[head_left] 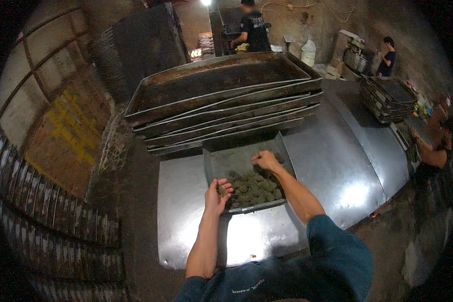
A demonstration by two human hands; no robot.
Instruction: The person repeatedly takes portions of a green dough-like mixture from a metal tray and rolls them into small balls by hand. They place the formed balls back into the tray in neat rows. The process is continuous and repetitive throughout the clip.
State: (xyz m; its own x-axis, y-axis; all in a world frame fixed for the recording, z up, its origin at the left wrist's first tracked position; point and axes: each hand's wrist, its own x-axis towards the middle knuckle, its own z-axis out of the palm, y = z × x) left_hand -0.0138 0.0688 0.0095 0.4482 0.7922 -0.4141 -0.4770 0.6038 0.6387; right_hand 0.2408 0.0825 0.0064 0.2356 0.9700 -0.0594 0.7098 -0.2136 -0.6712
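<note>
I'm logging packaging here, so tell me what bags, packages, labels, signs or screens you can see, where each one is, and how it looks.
White sack: stands at the back wall, right of the stacked trays; rounded, plain white.
Colourful small packages: far right, beside the smaller tray stack; too small to tell apart.
No signs or screens visible.

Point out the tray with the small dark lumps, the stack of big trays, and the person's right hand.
lump tray (pixel 236 160), head view, bare floor of tray.
tray stack (pixel 221 80), head view, top tray's floor.
right hand (pixel 266 161), head view, back of hand.

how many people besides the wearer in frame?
3: one at the back centre, one at the back right, one at the right edge, partly cut off. Others may be hidden.
</note>
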